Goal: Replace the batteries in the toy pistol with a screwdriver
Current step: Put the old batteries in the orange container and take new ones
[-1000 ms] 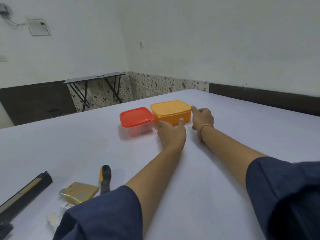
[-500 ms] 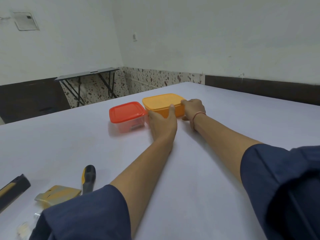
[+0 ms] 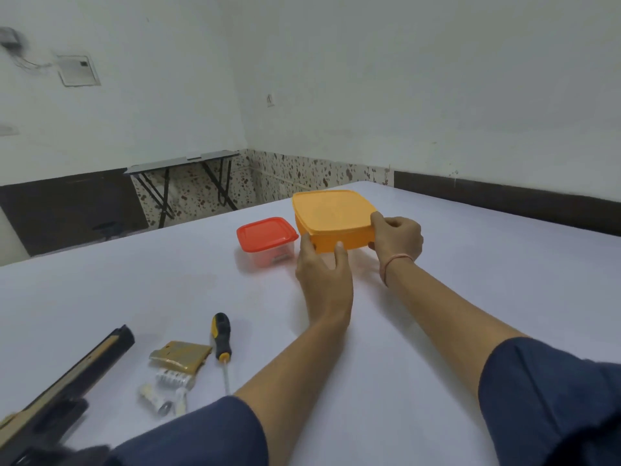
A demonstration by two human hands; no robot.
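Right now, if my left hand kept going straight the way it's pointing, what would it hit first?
Nothing new: the left hand is already touching the orange box. Beyond the box, only bare table shows, though depth is hard to judge.

Orange box (image 3: 332, 218) now lifted off table (both hands gripping).

A bare, plain room is showing here, more a makeshift work spot than a kitchen or proper workshop. White painted walls (image 3: 403, 79) are standing scuffed and unfurnished, with a dark band and speckled terrazzo skirting (image 3: 302, 173) running low along them. A folding table (image 3: 181, 163) is leaning at the wall far beyond the fingers (image 3: 339, 250), and a switch plate (image 3: 79, 70) with loose wiring is hanging high to their left. A wide bench (image 3: 168, 280) under a white sheet is filling the foreground, carrying two lidded boxes (image 3: 332, 213) and a screwdriver (image 3: 220, 334).
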